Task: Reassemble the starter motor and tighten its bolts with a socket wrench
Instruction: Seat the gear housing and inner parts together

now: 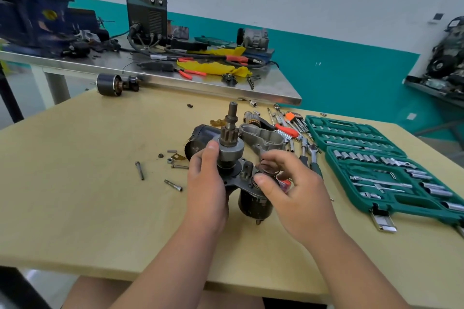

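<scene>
**Here, two hands seat a small part on a half-built starter motor**

Near the middle of a pale wooden counter (pixel 88 183), the dark grey metal starter motor (pixel 231 149) is held upright. Its toothed pinion shaft points up and a black cylinder hangs under its mounting plate. The left hand (pixel 206 183) has its grip wrapped round the drive body below the gear. The right hand (pixel 296 195) holds a narrow pinch grip, with thumb and fingertips on a small dark ring-like part at the plate. That part's exact shape cannot be told.

A grey cast-metal nose housing (pixel 263 137) lies just behind. Long loose bolts (pixel 139 170) rest on the counter to the left. A dark-handled socket wrench (pixel 315 162) lies beside an open green socket case (pixel 376 170) on the right.

To do this step well, I judge the left hand should hold the motor steady and level. The right hand should line the small part up squarely before pressing it home. The housing, bolts and wrench seem to come later
</scene>
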